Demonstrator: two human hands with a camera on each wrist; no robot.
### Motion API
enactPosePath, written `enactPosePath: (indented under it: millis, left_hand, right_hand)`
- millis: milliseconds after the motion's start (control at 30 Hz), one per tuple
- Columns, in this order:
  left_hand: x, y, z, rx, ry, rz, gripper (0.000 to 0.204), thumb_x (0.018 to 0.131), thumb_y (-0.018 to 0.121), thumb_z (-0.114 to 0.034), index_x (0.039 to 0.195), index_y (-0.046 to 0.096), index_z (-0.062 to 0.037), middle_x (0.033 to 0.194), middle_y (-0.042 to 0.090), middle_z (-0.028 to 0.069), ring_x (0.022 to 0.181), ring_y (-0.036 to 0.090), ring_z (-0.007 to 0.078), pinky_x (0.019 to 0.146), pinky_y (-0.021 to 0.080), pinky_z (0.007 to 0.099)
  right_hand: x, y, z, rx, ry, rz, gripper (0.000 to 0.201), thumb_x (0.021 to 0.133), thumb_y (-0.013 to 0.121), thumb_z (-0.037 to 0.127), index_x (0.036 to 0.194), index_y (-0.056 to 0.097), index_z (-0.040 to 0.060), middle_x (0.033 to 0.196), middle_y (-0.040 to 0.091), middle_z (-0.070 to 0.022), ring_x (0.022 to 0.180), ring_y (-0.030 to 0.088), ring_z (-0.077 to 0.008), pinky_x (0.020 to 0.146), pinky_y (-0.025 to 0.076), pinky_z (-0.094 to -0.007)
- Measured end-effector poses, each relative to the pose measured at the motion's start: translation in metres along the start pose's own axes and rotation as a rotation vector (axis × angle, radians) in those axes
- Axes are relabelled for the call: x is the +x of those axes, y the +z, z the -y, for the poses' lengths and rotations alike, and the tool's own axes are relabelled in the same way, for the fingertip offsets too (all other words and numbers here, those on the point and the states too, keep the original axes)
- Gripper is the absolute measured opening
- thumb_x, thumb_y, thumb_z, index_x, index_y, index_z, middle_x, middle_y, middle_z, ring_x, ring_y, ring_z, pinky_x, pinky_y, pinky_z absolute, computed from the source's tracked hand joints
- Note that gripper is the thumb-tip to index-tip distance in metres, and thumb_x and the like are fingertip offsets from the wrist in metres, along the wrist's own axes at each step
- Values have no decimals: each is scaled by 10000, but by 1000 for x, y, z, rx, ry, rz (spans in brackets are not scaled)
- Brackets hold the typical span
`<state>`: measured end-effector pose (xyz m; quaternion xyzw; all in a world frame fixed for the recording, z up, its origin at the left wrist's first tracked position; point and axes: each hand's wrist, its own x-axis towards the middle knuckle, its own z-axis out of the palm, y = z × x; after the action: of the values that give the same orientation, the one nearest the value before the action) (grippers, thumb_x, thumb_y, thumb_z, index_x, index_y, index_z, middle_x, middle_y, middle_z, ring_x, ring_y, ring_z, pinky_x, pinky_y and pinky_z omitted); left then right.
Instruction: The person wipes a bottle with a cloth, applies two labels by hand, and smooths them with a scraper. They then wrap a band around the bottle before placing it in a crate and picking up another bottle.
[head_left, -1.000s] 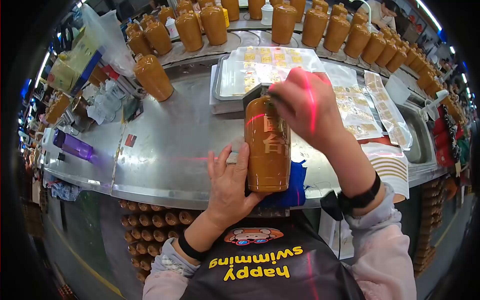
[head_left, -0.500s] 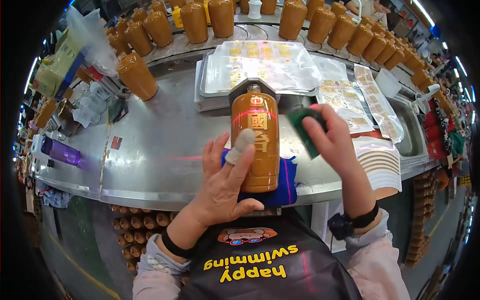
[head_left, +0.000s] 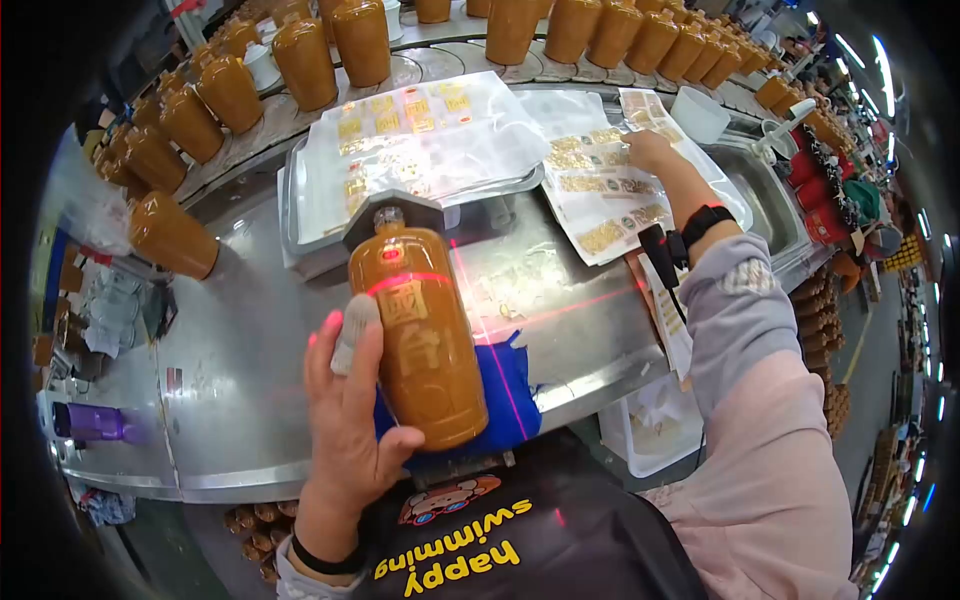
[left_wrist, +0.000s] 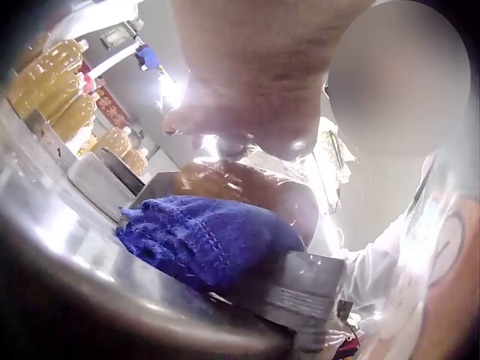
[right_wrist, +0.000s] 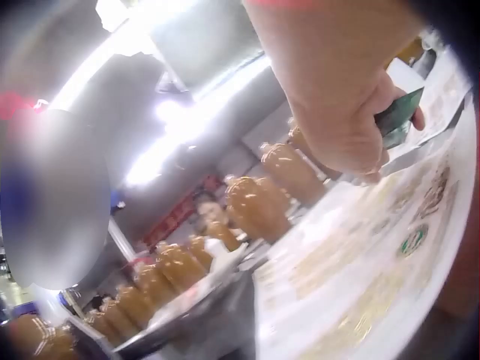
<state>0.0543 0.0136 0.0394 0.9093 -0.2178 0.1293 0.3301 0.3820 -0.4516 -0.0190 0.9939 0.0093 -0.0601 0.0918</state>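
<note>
A glossy brown bottle (head_left: 425,370) with gold characters and a small red emblem lies on a blue cloth (head_left: 508,390), its neck in a dark angular holder (head_left: 362,228). My left hand (head_left: 345,430) is beside the bottle's left side, fingers extended, pale covers on a finger, thumb at the bottle's base edge. Far to the right, my right hand (head_left: 655,155) is over white sheets (head_left: 598,225) of gold decals. In the right wrist view, it pinches a flat green piece (right_wrist: 400,112) close over those sheets; the head view hides that piece.
A tray (head_left: 290,220) with more decal sheets stands behind the bottle. Brown bottles (head_left: 305,65) line a curved conveyor at the back, and one bottle (head_left: 172,235) stands at the left. A sink (head_left: 765,205) is at the right, a purple bottle (head_left: 95,422) far left.
My right hand has left the bottle's neck and moved right and away to the decal sheets with the green piece. The view has turned right. My left hand stays beside the bottle, fingers extended.
</note>
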Motion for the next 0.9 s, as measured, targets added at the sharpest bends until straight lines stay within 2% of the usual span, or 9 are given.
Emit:
enactPosePath:
  millis: [33, 67, 167, 200, 300, 433, 633, 733, 900]
  left_hand:
    - [-1, 2, 0, -33, -12, -11, 879, 923, 436, -673, 1459, 393, 22, 1452, 431, 249, 1398, 298, 430, 1149, 184, 529]
    - [-3, 5, 2, -32, 11, -25, 861, 929, 463, -648, 1457, 389, 27, 1439, 431, 276, 1380, 323, 449, 1136, 239, 524]
    - [-3, 13, 7, -144, 20, -64, 853, 927, 490, -632, 1457, 383, 28, 1443, 427, 280, 1359, 351, 462, 1114, 288, 532]
    - [-3, 13, 10, -118, 46, -54, 845, 922, 515, -619, 1453, 383, 25, 1443, 424, 289, 1346, 362, 474, 1096, 316, 539]
    - [-6, 14, 18, -112, 41, -44, 842, 915, 519, -626, 1442, 396, 20, 1437, 430, 290, 1337, 366, 478, 1095, 315, 543]
    - [-5, 16, 20, -120, 33, -64, 844, 906, 527, -635, 1419, 414, 26, 1419, 445, 293, 1318, 374, 482, 1079, 334, 542]
    - [1, 12, 16, -72, 70, -60, 812, 932, 518, -588, 1395, 416, 71, 1411, 457, 302, 1308, 405, 466, 1116, 273, 532]
    - [4, 13, 13, -80, 90, -84, 785, 956, 491, -560, 1413, 400, 71, 1417, 453, 304, 1325, 428, 430, 1133, 238, 527]
    - [3, 15, 10, -75, 98, -121, 748, 975, 471, -530, 1424, 399, 63, 1436, 447, 277, 1332, 436, 412, 1135, 255, 517]
  right_hand:
    - [12, 0, 0, -17, 23, 45, 382, 893, 513, 155, 1247, 650, 110, 1204, 654, -195, 1143, 607, -347, 983, 467, -423]
    - [22, 2, 0, 38, 112, -12, 407, 908, 566, 325, 1260, 638, 133, 1169, 669, -191, 1131, 614, -343, 966, 480, -427]
    - [38, -7, 4, 51, 135, 16, 484, 866, 633, 458, 1212, 661, 121, 1130, 679, -190, 1109, 628, -326, 938, 497, -417]
    - [52, 0, -1, 228, 142, 2, 516, 796, 717, 489, 1123, 696, 90, 1084, 692, -176, 1055, 653, -293, 912, 511, -392]
    - [90, 17, -25, 229, 65, 1, 501, 767, 716, 548, 1123, 715, 196, 1197, 675, -93, 1194, 573, -275, 1010, 450, -391]
    - [96, 20, -21, 387, 103, -48, 372, 762, 781, 449, 853, 708, 96, 849, 705, -91, 830, 649, -216, 751, 509, -360]
    - [76, -6, -5, 72, 45, -225, 218, 753, 727, 316, 808, 685, 110, 873, 701, -116, 853, 656, -264, 756, 513, -389]
    - [46, -41, 9, 75, -182, -202, 179, 731, 699, 262, 825, 692, 110, 912, 688, -139, 877, 654, -301, 795, 519, -402]
    - [22, -66, 23, 80, -302, -215, 174, 732, 698, 228, 842, 673, 96, 987, 632, -166, 918, 633, -330, 807, 507, -426]
